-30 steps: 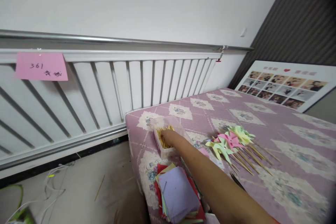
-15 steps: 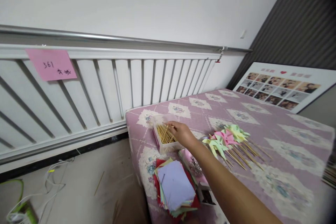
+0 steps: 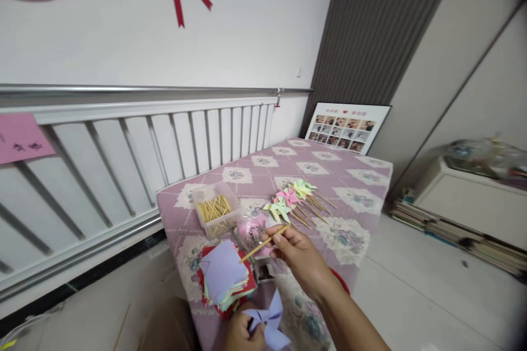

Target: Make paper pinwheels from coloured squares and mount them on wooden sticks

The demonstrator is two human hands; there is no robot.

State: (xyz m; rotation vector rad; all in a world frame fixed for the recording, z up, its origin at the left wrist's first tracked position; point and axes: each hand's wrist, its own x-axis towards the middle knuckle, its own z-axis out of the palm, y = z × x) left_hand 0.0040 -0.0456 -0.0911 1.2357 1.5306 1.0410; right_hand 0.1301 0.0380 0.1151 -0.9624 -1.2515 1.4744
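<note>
In the head view, my right hand (image 3: 297, 256) pinches a thin wooden stick (image 3: 260, 247) that slants down to the left. Below it, my left hand (image 3: 246, 333) is closed on a purple paper pinwheel (image 3: 275, 324) at the bottom of the view. The stick and the pinwheel are apart. A clear plastic box (image 3: 218, 226) of wooden sticks stands beyond my hands. Left of them lies a stack of coloured paper squares (image 3: 224, 271), purple on top. A pink item with small shiny pieces (image 3: 252, 229) sits just beyond the stick. Finished pinwheels on sticks (image 3: 288, 197) lie farther back.
A floral cloth (image 3: 343, 236) covers the surface. A small open box (image 3: 264, 270) lies between the paper stack and my right hand. A white radiator (image 3: 173, 137) runs along the wall. A framed photo board (image 3: 348, 129) leans at the far end.
My right hand has left the box of sticks and come back toward me with one stick. The view has turned right, and my left hand with the purple pinwheel has come into sight.
</note>
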